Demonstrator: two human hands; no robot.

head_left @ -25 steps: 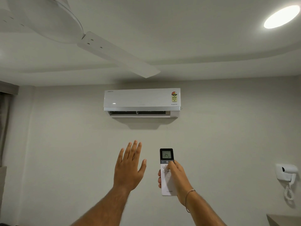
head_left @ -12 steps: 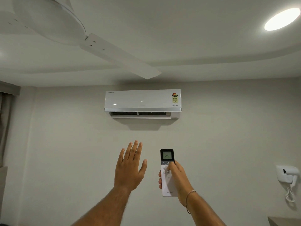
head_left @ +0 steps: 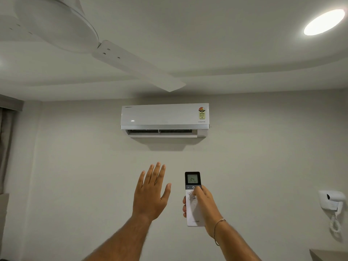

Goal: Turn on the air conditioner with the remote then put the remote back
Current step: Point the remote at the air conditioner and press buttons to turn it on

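A white air conditioner [head_left: 164,116] hangs high on the wall, its bottom flap tilted open over the dark vent. Below it my right hand [head_left: 204,206] holds a white remote [head_left: 193,213] upright, pointed at the unit. The remote's dark top has a lit screen reading 24. My thumb tip rests by the power button just under the screen. My left hand [head_left: 150,194] is raised beside the remote, palm toward the wall, fingers spread, holding nothing.
A white ceiling fan [head_left: 131,63] reaches over from the upper left. A round ceiling light [head_left: 323,22] glows at the top right. A wall-mounted hair dryer with a coiled cord [head_left: 332,204] sits at the right. A curtain [head_left: 5,147] hangs at the left edge.
Both hands and the remote stay nearly still. The view has tilted up slightly, so the air conditioner sits a little lower in frame.
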